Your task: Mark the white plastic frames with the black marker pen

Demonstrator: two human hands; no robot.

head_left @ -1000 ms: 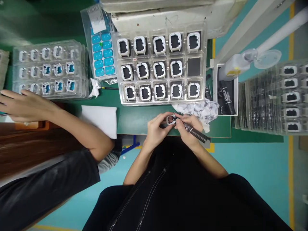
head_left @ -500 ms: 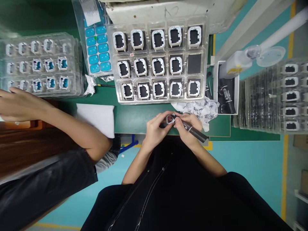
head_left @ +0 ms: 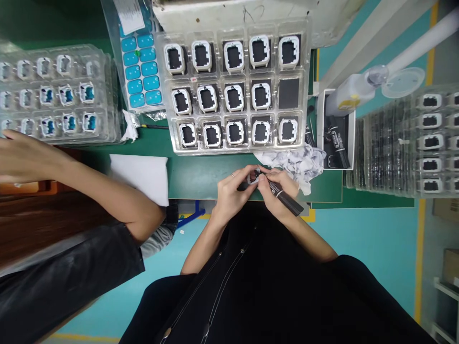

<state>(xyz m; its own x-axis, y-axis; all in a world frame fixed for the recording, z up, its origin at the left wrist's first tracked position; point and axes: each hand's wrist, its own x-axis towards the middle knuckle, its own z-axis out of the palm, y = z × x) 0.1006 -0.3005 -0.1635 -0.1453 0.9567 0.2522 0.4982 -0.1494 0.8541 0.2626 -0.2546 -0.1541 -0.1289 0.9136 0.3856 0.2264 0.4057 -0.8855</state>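
Observation:
Near the table's front edge, my left hand point(head_left: 230, 191) is closed around a small white frame-like housing point(head_left: 253, 177), with thumb and forefinger at its sides. A black marker pen point(head_left: 287, 198) is gripped in my right hand point(head_left: 274, 191), its back end slanting down to the right. The pen's front end reaches the housing, though fingers hide the exact contact. Beyond my hands lies a clear plastic tray point(head_left: 229, 150) of similar white housings point(head_left: 234, 97), each in its own pocket. One pocket at the right of the middle row shows only a dark pad point(head_left: 289, 93).
Crumpled paper point(head_left: 301, 162) lies right of my hands, beside a white box point(head_left: 351, 143) with markers and a bottle. Stacked trays point(head_left: 380, 148) stand far right. At left are a co-worker's arm point(head_left: 96, 191), a white cloth point(head_left: 139, 179), more trays point(head_left: 114, 110) and blue pads point(head_left: 148, 68).
The marker's back end has swung slightly left and down while its front end stays at the housing. The whole view has shifted a little; both hands keep their hold.

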